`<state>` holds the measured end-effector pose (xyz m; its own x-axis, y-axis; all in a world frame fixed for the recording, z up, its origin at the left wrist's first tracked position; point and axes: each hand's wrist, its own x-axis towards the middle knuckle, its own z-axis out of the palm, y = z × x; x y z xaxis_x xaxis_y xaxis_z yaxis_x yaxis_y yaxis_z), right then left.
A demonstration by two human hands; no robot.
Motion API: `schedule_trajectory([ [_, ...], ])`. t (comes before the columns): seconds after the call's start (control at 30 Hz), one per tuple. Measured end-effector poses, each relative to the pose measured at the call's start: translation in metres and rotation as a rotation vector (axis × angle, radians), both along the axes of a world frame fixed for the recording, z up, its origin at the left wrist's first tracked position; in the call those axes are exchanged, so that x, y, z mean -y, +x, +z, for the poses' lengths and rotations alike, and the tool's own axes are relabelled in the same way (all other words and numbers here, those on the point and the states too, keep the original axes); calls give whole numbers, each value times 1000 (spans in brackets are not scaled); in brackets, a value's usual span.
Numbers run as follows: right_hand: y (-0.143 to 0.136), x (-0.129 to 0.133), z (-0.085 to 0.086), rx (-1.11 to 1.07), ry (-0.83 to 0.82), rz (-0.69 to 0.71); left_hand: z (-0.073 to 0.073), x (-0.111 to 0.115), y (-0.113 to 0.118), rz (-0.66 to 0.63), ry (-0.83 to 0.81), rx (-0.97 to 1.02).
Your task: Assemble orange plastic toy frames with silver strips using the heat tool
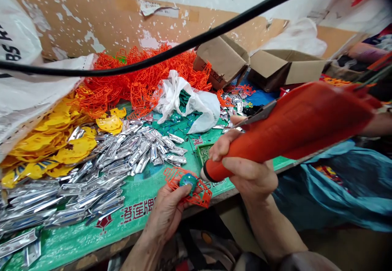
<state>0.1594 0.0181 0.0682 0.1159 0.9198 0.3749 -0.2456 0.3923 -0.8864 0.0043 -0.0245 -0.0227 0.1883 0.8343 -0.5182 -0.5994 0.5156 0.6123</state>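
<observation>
My left hand [167, 211] pinches an orange openwork plastic frame [202, 195] together with a shiny green-blue rounded piece [187, 181], the thumb lying on that piece. Wrapped around the lower end of a thick red tapered hand tool [269, 128] is my right hand [251, 173]. The tool has a black ring near its pale nose, which points down toward the rounded piece at its right side. Whether the nose touches it I cannot tell. A grey strip runs along the tool's upper side. Both hands are above the table's front edge.
Silver metallic strips [143, 144] and yellow flat pieces [45, 140] lie left on the green-covered table [137, 201]. Behind are heaped orange frames [131, 70], a white plastic bag [202, 107] and cardboard boxes [223, 60]. A black cable [183, 56] crosses in front. A green basket [203, 154] stands near the tool.
</observation>
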Motion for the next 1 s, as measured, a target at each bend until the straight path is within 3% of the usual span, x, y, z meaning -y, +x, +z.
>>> schedule_trajectory([
  [0.13, 11, -16, 9, -58, 52, -187, -1, 0, -1, 2, -9, -17],
  [0.27, 26, -35, -4, 8, 75, -305, 0, 0, 0, -2, -38, -24],
  [0.47, 35, -42, -31, 72, 87, -326, 1, -2, 1, 2, -75, -8],
  [1.0, 34, -44, -39, 47, 93, -288, -1, -2, -2, -31, -52, 41],
])
